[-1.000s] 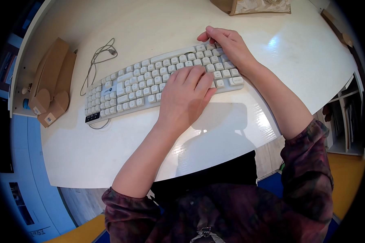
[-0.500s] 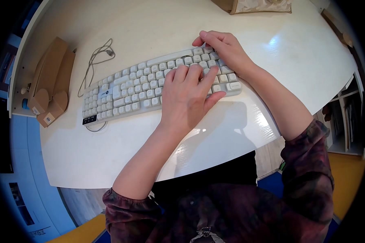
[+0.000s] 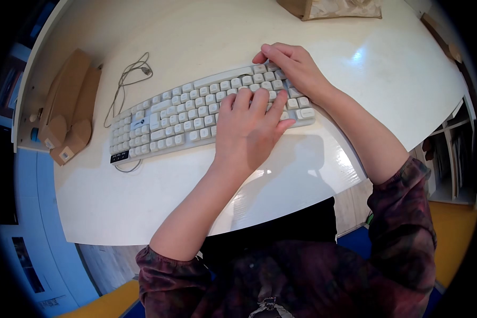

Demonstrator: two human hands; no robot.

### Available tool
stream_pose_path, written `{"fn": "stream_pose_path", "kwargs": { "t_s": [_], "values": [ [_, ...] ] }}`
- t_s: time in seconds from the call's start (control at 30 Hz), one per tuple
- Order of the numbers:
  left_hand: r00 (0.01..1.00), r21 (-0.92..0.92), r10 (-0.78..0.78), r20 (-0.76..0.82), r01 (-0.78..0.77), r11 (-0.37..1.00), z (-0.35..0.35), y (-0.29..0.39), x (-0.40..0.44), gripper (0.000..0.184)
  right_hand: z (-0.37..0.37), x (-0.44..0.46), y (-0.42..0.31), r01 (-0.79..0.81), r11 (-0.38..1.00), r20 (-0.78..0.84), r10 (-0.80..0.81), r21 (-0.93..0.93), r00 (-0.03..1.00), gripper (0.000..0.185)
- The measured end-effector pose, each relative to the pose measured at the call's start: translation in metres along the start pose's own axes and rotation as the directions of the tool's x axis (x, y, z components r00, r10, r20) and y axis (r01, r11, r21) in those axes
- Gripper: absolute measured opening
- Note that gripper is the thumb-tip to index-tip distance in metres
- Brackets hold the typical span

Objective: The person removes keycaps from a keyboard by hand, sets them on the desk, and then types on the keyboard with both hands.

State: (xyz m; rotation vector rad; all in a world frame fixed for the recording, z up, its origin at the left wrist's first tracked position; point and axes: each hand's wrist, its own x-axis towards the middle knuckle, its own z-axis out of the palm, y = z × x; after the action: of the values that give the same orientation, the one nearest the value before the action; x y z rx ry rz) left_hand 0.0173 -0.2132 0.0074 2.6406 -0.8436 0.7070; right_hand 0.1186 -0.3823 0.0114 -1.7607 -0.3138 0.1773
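A white keyboard (image 3: 180, 114) lies slantwise on the white desk, its long space bar on the side away from me. My left hand (image 3: 249, 124) rests palm down over the near edge and the middle-right keys, fingers slightly bent and apart, thumb out to the right. At the far right corner, my right hand (image 3: 297, 69) is curled round the keyboard's end, its thumb and forefinger close together beyond the edge. The undersides of its fingers are hidden. A small gap shows among the keys beside the space bar.
A coiled grey cable (image 3: 124, 82) lies behind the keyboard's left part. Folded brown cardboard (image 3: 71, 106) stands at the desk's left side. A tan patterned bag (image 3: 334, 8) sits at the far edge. Shelves (image 3: 453, 153) stand on the right, beyond the desk (image 3: 143, 206).
The keyboard has shifted slightly left and towards me, and my right hand has moved with it. My left hand has come a little nearer to me, its fingers more spread.
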Motion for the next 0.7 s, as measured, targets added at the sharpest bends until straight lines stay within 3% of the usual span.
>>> {"fn": "stream_pose_path", "kwargs": {
  "t_s": [0.27,0.47,0.7],
  "values": [
    [0.998,-0.009,-0.038,-0.054,0.038,0.999,-0.002,0.002,0.001,0.05,-0.003,0.003,0.007,0.03,0.999,0.028,-0.03,-0.014,0.999,0.039],
    [0.999,-0.168,-0.049,-0.015,0.046,0.985,0.002,-0.007,-0.002,0.046,-0.002,0.002,0.004,0.266,0.88,0.132,-0.233,-0.394,0.964,0.027],
    [0.995,-0.153,0.021,-0.095,-0.036,0.988,0.01,-0.014,-0.007,0.044,0.001,-0.001,-0.011,0.324,0.816,0.211,-0.252,-0.479,0.945,0.034]
  ]
}}
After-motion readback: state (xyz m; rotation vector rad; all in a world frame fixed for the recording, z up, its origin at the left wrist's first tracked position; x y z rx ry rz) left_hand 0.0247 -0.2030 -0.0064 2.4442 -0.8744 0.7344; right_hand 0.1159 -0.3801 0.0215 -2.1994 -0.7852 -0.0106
